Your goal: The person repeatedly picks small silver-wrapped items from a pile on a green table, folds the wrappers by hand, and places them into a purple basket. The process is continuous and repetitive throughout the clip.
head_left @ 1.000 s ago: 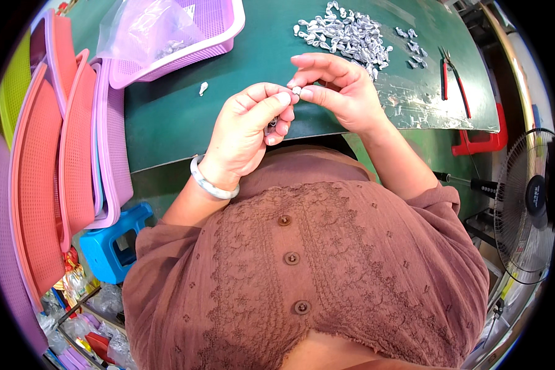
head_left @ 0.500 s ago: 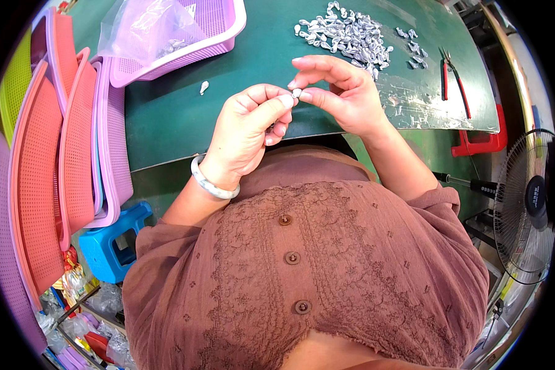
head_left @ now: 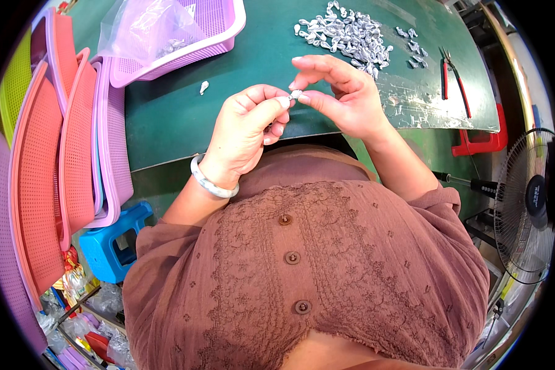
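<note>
Between both hands, over the near edge of the green table, is a small silvery teardrop-shaped piece (head_left: 296,94). My left hand (head_left: 251,126), with a pale bracelet (head_left: 211,180) at its wrist, pinches one end of it between thumb and forefinger. The thumb and forefinger of my right hand (head_left: 348,95) close on its other end, while the remaining fingers curl loosely above. A heap of similar silvery pieces (head_left: 351,37) lies beyond my right hand, and a smaller group (head_left: 415,49) sits to its right. One loose piece (head_left: 204,87) rests left of my hands.
A lilac perforated basket (head_left: 225,43) holding a clear plastic bag (head_left: 148,31) stands at the back left. Pliers with red handles (head_left: 455,83) lie on the right of the table (head_left: 166,135). Stacked baskets (head_left: 40,179), a blue stool (head_left: 108,250) and a fan (head_left: 524,203) flank me.
The held piece shows a little more between my fingertips as the left fingers shift slightly left. Everything else stays in place.
</note>
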The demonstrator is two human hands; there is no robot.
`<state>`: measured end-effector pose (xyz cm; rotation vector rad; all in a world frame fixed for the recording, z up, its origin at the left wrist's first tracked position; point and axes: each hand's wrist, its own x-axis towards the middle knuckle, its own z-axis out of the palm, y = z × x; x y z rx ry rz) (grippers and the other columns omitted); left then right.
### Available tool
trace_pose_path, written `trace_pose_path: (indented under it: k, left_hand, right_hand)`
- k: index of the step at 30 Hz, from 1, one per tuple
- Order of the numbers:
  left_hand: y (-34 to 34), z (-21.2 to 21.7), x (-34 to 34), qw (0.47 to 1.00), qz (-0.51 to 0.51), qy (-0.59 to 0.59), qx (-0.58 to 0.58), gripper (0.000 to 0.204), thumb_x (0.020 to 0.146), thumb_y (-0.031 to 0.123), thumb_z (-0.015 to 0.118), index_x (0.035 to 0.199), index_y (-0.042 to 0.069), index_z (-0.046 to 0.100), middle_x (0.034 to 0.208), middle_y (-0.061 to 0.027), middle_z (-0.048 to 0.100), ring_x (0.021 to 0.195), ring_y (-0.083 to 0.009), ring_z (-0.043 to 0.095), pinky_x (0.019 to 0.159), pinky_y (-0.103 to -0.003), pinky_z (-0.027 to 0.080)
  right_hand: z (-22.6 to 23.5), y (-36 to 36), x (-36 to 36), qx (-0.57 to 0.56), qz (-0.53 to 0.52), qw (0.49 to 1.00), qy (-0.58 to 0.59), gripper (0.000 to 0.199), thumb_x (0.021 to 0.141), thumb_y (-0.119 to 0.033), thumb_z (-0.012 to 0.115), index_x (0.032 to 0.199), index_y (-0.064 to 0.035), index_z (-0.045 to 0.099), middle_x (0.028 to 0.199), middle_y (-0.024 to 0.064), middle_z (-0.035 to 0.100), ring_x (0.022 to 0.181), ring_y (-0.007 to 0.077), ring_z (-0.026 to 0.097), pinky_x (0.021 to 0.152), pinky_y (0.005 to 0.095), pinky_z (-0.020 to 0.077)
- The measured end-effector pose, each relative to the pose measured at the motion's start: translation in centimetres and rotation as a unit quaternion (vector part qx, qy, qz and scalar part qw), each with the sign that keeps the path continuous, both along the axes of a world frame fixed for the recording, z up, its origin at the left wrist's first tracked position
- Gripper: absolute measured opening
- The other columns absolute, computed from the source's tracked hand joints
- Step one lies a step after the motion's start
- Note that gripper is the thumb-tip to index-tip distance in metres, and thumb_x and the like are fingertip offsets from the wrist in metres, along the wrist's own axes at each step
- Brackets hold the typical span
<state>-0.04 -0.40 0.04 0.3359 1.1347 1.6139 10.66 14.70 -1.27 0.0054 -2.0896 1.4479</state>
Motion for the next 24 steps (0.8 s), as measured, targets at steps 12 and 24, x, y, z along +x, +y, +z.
trace_pose_path:
  k: [12, 24]
  left_hand:
    - [0.03, 0.06, -0.03, 1.0, 0.005, -0.002, -0.003, 0.009, 0.085, 0.011, 0.054, 0.084, 0.003, 0.059, 0.067, -0.0005, 0.053, 0.052, -0.0047, 0.045, 0.04, -0.014, 0.031]
    - [0.18, -0.48, -0.1, 1.0, 0.006, -0.007, -0.008, 0.01, 0.086, 0.013, 0.054, 0.087, 0.003, 0.059, 0.068, 0.0001, 0.053, 0.052, -0.0036, 0.044, 0.041, -0.013, 0.031]
  right_hand:
    - [0.41, -0.24, -0.03, 0.044, -0.019, 0.998, 0.043, 0.041, 0.07, 0.002, 0.065, 0.11, -0.0054, 0.057, 0.082, 0.0042, 0.063, 0.079, 0.0141, 0.06, 0.075, 0.0269, 0.0458]
    - [0.07, -0.58, -0.1, 0.008, 0.0, 0.999, 0.036, 0.046, 0.072, 0.002, 0.063, 0.117, -0.0042, 0.051, 0.084, 0.0042, 0.061, 0.077, 0.0129, 0.057, 0.073, 0.0263, 0.0452]
